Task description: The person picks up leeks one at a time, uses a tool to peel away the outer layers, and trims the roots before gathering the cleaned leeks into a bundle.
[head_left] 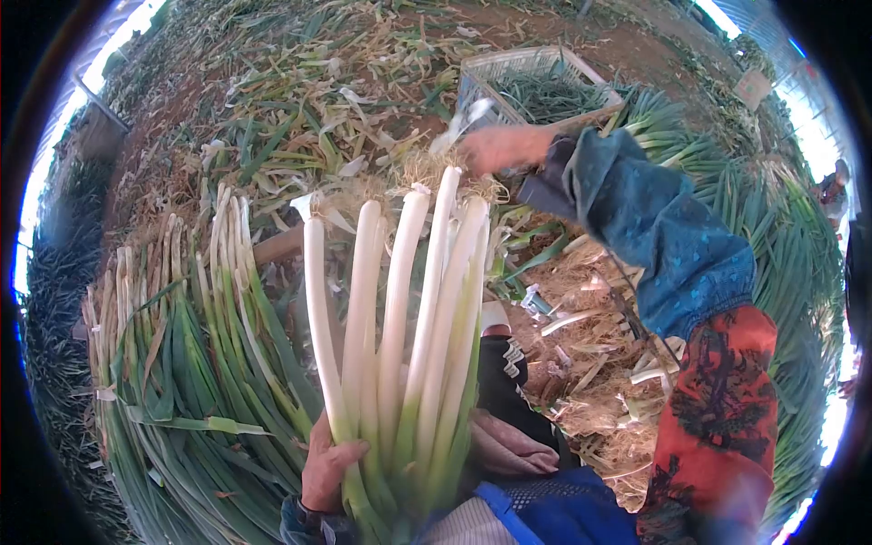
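Observation:
My left hand [329, 468] is wrapped around the lower part of a bunch of leeks [391, 336], its thumb across the stalks. The bunch stands nearly upright in front of me, white shanks and root ends up, green parts down by my lap. Some root ends still carry pale, stringy roots, while others look bare. My right hand [509, 150] is just beyond the root ends at the upper right, its fingers smeared by motion. A blurred whitish strip [461, 125] shows right at its fingertips; I cannot tell whether the hand grips it.
Many more leeks [209, 391] lie piled to my left, roots away from me. A plastic crate [595, 109] with green leaves inside stands beyond my right hand. Another long heap of leeks [772, 236] runs along the right. Peelings and root trimmings [599, 354] litter the ground.

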`<state>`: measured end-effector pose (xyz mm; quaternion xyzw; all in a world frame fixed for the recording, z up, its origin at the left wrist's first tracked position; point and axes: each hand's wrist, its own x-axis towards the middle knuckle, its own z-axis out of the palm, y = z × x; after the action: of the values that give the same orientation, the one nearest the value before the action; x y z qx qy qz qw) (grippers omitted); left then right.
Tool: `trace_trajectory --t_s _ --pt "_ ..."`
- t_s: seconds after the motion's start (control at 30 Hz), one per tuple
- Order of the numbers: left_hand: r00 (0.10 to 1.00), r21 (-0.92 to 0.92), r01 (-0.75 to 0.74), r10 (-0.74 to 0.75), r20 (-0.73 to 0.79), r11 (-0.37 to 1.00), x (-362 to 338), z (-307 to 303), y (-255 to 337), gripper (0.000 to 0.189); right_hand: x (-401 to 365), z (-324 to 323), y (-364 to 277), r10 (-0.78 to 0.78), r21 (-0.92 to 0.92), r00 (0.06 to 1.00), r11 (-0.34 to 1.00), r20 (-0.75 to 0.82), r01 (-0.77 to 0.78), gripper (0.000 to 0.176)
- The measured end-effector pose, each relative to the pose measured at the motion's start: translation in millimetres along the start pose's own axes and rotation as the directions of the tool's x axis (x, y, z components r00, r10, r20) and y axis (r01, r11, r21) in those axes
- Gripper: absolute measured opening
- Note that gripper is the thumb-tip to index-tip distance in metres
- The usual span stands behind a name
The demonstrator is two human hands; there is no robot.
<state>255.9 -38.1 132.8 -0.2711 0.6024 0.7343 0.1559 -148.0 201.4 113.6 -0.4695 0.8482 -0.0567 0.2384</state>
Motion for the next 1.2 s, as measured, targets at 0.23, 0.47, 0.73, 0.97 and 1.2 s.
trace_trajectory --t_s 0.23,0.47,0.73,0.97,1.2 --pt "1.0 0.06 -0.009 0.01 -0.024 0.998 -10.9 8.2 2.7 0.065 -20.2 4.0 -98.3 0.282 0.092 0.886 0.937 0.367 -0.336 0.053" --pt "0.999 0.004 -0.024 0.024 -0.022 1.0 -11.0 7.9 -0.8 0.066 22.1 62.3 -61.4 0.072 0.045 0.977 0.996 0.199 -0.083 0.053" --pt "0.999 0.058 -0.04 0.04 -0.001 0.998 -8.9 4.7 -6.0 0.065 9.0 64.2 -56.6 0.034 -0.369 0.987 0.925 -0.154 -0.089 0.03" --pt "1.0 -0.02 -0.01 0.009 -0.012 1.0 -10.3 -0.7 -5.1 0.067 -21.6 -5.9 20.6 -0.056 -0.577 0.884 0.776 -0.464 -0.254 0.018" --pt "0.998 -0.029 -0.046 0.044 -0.045 0.999 -15.1 1.3 -9.2 0.067 -93.6 75.7 -118.9 -0.366 -0.385 0.764 0.908 -0.531 0.167 0.029"
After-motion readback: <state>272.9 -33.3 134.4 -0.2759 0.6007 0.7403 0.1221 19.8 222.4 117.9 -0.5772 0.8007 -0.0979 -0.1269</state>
